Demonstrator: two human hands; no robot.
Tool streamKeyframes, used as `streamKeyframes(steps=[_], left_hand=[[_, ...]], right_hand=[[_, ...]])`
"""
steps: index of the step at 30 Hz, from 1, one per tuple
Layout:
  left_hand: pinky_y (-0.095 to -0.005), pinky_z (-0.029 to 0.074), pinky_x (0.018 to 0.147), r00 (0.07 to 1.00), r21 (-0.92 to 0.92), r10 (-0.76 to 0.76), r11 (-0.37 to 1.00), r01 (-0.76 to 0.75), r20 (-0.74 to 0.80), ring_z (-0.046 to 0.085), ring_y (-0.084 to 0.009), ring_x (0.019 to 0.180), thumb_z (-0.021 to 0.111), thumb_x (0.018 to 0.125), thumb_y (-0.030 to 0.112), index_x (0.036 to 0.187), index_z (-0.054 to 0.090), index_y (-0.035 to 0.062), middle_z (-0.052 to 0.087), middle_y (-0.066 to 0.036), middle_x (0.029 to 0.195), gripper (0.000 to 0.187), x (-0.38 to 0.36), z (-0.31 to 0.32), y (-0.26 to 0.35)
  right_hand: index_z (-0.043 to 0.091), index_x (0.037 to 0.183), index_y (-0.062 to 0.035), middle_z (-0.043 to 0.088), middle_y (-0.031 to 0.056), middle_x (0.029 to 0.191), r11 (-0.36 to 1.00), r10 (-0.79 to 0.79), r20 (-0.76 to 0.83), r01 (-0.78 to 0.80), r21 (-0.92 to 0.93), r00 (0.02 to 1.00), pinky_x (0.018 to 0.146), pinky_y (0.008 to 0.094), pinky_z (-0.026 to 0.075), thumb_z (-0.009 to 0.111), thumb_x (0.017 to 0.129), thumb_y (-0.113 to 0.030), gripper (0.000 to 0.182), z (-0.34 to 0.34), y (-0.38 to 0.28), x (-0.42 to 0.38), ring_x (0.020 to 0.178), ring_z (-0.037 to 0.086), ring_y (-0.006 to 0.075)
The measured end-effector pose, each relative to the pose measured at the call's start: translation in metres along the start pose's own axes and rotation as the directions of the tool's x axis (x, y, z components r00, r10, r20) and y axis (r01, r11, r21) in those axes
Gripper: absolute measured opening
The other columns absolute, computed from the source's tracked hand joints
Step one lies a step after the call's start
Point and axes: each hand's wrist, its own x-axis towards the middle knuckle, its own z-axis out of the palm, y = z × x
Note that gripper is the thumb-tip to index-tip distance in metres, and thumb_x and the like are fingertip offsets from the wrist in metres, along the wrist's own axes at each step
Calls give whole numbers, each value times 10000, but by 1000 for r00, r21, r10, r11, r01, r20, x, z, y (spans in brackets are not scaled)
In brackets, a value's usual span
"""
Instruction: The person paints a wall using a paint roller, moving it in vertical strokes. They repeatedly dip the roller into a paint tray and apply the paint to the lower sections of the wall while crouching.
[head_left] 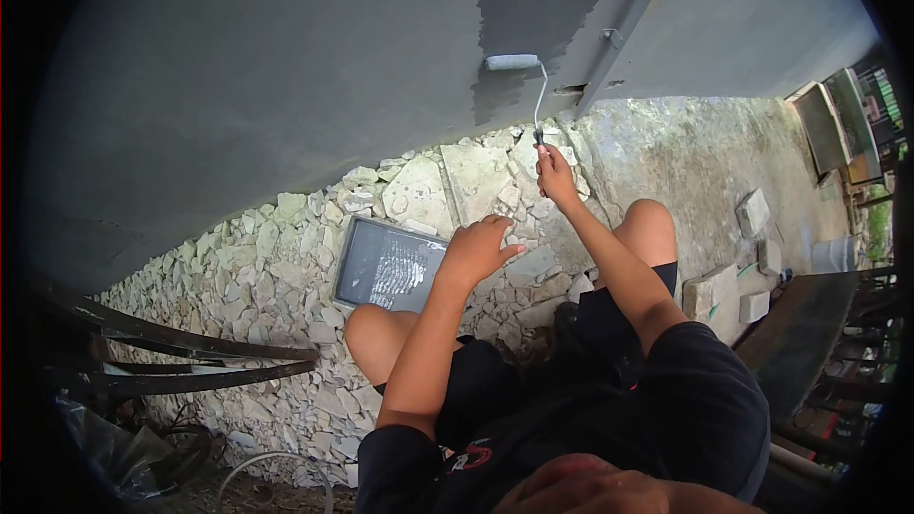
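My right hand (555, 176) is closed around the black handle of a paint roller (512, 63). The roller's pale sleeve lies against the grey wall (362, 57), over a darker, wet-looking band of paint (528, 9) with ragged edges. My left hand (479, 249) hangs over the rubble with its fingers apart and nothing in it. Just left of that hand, a grey paint tray (354, 262) sits on the stones, whitish paint streaked across its ribbed slope. My left forearm and knee hide part of the tray.
Broken stones (286, 271) cover the ground along the wall. A vertical post (624, 33) stands right of the painted band. Concrete blocks (752, 213) lie on the slab (685, 148) to the right. Dark curved bars (209, 350) jut in from the left, above a clear plastic sheet (114, 447).
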Motion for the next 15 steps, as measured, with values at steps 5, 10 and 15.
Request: streamKeyframes(steps=[5,10,15], left_hand=[[-479,511,974,1000,27,-12,1000,11,11,624,-358,1195,655,953,457,1345,596,48,632,-159,1343,570,1,-2,6],[-463,514,976,1000,8,-5,1000,4,17,623,-364,1195,656,952,460,1340,599,51,631,-163,1346,566,2,6,-1],[-445,513,989,1000,-5,-20,1000,20,-22,623,-368,1194,666,945,463,1329,604,48,634,-165,1341,568,0,9,-14]], right_hand=[[603,1217,-108,512,18,604,937,-191,-102,151,-314,976,426,313,388,492,1086,-400,338,4,76,39,441,475,115],[651,1199,-59,626,132,632,884,-94,-138,19,-467,986,428,378,462,545,1050,-423,407,5,111,41,430,576,211],[665,1172,-1,696,244,767,899,143,-143,-189,-395,979,658,431,540,557,1037,-415,448,18,41,10,710,718,348]])
